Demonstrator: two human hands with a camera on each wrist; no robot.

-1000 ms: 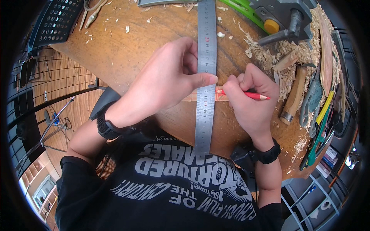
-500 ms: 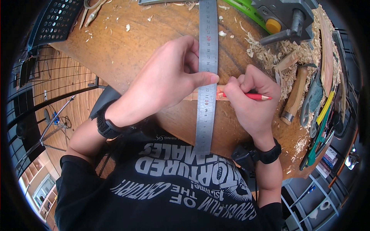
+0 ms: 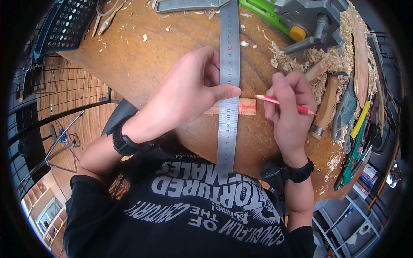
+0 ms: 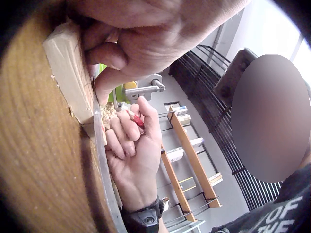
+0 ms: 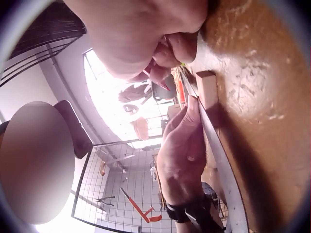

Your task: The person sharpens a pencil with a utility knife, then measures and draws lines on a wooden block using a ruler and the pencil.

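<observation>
A steel ruler [image 3: 229,129] lies across a small wooden block [image 3: 247,106] that carries red pencil marks near its end. My left hand [image 3: 185,88] holds the ruler against the block, its thumb on the blade and its other fingers curled beside it. In the left wrist view the block [image 4: 68,73] sits close against those fingers. To the right of the block, my right hand [image 3: 290,116] pinches a red pencil [image 3: 275,101], one sharpened tip pointing left and apart from the wood. The right wrist view shows the ruler [image 5: 221,150] running along the block [image 5: 208,90].
Metal clamp hardware [image 3: 314,26] and a green bar [image 3: 262,10] stand at the far right, amid wood shavings [image 3: 297,60]. A wooden-handled tool [image 3: 327,105] and a yellow-handled tool [image 3: 360,120] lie right of my hand. A black perforated basket [image 3: 66,28] sits far left.
My right hand has pulled back to the right from the block with the pencil, uncovering the block's end and red marks. The pencil is tilted differently. My left hand keeps its hold.
</observation>
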